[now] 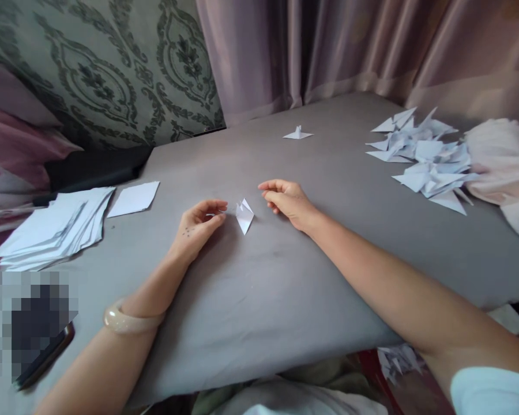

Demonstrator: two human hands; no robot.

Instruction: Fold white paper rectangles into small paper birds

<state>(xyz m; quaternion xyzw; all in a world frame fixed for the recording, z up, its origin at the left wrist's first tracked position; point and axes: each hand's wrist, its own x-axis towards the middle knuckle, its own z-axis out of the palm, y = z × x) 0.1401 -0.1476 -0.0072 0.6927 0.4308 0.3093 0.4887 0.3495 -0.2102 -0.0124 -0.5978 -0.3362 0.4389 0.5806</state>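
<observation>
A small folded white paper piece point(244, 218), kite-shaped with pointed flaps at its top, lies on the grey-covered table point(259, 300) between my two hands. Just left of it is my left hand point(201, 225), thumb and fingers apart, holding nothing. On the other side, my right hand point(288, 202) hovers a little above the cloth, fingers loosely bent and spread, with nothing visible in them. Neither hand appears to touch the paper. Farther back on the table sits a finished-looking folded paper crane point(298, 134) with its wings out.
Several folded paper cranes point(432, 150) are heaped at the back right, beside a pale cloth point(497, 155). At the left lie a stack of white paper sheets point(56, 227) and a separate sheet pile point(134, 199). A phone-like dark object point(45, 357), partly pixelated, is at the lower left.
</observation>
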